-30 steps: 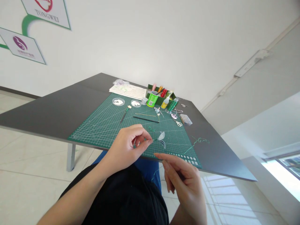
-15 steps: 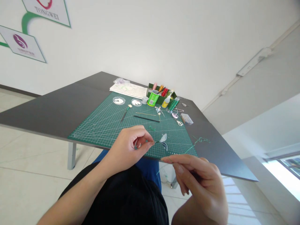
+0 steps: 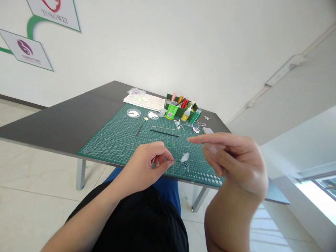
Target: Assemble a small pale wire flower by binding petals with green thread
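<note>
Left hand: the left hand [image 3: 154,161] has its grip drawn together, thumb and index fingertips clamped on the thin stem of the petal piece [image 3: 185,157]; the other fingers curl in behind.
Petal piece: it sticks out to the right of those fingertips, above the near part of the mat, two pale petals spread apart.
Right hand: the right hand [image 3: 233,155] has its thumb pressed to the fingers, index reaching left; the grip seems clamped on a green thread [image 3: 193,179], only faintly visible at the fingers.
Space between the hands: the petals sit in it, with the right hand raised on their far right side.
Mat edge: the green cutting mat [image 3: 105,145] ends just beside the table's near edge, below the petals.
Table: the dark table [image 3: 60,117] runs on past the mat to the left.
Far side of the hands: a black stick [image 3: 164,133] lies crosswise on the mat; farther off stand a bright green can [image 3: 172,110] and a glue bottle [image 3: 186,114].
</note>
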Demonstrator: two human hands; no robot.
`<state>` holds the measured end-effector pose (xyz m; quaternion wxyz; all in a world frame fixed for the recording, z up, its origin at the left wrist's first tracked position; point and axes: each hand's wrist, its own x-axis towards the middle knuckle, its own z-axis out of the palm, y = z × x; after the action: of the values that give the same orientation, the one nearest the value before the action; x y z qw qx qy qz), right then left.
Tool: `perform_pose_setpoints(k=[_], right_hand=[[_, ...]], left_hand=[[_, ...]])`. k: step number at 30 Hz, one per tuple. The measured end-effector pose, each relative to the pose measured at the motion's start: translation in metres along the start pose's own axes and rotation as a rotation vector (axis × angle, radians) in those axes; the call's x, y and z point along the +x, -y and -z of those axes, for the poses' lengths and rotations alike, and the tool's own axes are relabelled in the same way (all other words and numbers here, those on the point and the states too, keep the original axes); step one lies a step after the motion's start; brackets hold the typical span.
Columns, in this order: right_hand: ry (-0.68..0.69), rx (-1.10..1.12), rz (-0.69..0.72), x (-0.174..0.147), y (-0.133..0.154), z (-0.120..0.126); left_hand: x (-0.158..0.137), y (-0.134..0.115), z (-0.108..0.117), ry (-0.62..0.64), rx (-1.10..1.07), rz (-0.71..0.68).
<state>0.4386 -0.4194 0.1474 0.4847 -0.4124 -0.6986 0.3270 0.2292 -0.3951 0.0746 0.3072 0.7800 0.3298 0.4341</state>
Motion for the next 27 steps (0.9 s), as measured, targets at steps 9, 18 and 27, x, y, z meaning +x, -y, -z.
perform_pose_setpoints(k=[9,18,27], right_hand=[[0.093,0.019,-0.049,0.041,-0.017,0.003],[0.206,0.045,-0.111,0.059,-0.058,0.000],[0.236,0.056,-0.210,0.044,-0.087,-0.008]], left_hand=[[-0.001,-0.001,-0.001,0.008,-0.004,-0.058],[0.000,-0.004,0.001,-0.016,-0.002,-0.056],[-0.001,-0.005,0.001,-0.061,-0.004,-0.059]])
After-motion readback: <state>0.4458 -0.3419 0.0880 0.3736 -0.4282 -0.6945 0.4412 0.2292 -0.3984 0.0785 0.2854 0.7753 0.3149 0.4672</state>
